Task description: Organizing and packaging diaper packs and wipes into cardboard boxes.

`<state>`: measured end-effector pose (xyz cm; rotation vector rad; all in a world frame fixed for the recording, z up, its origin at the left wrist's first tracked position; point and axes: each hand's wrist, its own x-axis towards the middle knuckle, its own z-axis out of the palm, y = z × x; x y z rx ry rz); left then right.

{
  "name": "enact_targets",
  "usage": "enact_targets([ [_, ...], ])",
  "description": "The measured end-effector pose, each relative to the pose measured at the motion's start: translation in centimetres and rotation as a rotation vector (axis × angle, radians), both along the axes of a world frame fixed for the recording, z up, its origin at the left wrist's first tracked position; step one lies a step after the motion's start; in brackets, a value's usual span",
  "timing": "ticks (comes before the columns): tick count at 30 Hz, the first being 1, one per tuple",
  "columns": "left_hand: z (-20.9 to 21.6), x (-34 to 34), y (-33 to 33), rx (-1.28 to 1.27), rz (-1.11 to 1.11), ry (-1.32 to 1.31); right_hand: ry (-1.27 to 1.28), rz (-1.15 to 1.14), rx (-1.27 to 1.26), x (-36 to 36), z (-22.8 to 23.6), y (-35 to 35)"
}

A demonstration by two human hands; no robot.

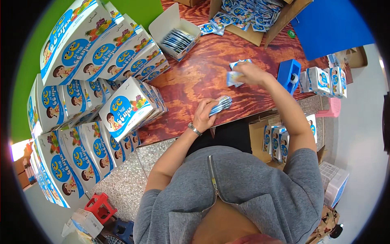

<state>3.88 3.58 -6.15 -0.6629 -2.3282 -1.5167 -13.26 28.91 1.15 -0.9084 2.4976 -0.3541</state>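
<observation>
Near the table's front edge, my left hand [205, 114] is closed around a small stack of blue-and-white sachets [222, 105], whose ends stick out past the fingers. Farther right and a little higher, my right hand [254, 74] pinches a single sachet [234, 77], smeared by motion. Just behind it lies another sachet [239, 64] on the table, partly covered by the fingers. Beyond both hands stands a white carton [175, 53] with its lid up, holding a row of sachets on edge. At the far side, a cardboard box [280, 24] lies tipped with a heap of loose sachets spilling toward me.
Printed white cartons [126, 106] are piled high along the left. A blue tape dispenser [289, 76] stands at the table's right edge, beside more cartons [321, 79] and a pink stool [334, 106]. Below the edge sits a cardboard box of cartons [256, 140]. The wooden-patterned table [183, 85] lies between.
</observation>
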Motion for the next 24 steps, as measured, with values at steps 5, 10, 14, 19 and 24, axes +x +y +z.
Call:
enact_targets([
  [5, -0.3, 0.3, -0.2, 0.004, 0.011, -0.017, 0.406, 0.161, 0.069, 2.7, -2.2, 1.9],
  [10, 0.4, 0.3, -0.1, -0.012, 0.018, -0.014, -0.016, -0.137, -0.036, -0.3, 1.1, 2.9],
  [14, 0.2, -0.1, 0.2, -0.017, 0.017, -0.017, 0.059, -0.022, 0.251, -2.6, 0.4, 1.4],
  [19, 0.1, 0.3, 0.0, -0.011, 0.032, -0.029, 0.174, 0.066, 0.360, -2.5, 1.1, 0.5],
  [24, 0.6, -0.7, 0.1, 0.002, -0.023, -0.074, 0.270, 0.021, 0.220, -3.7, -2.2, 4.7],
])
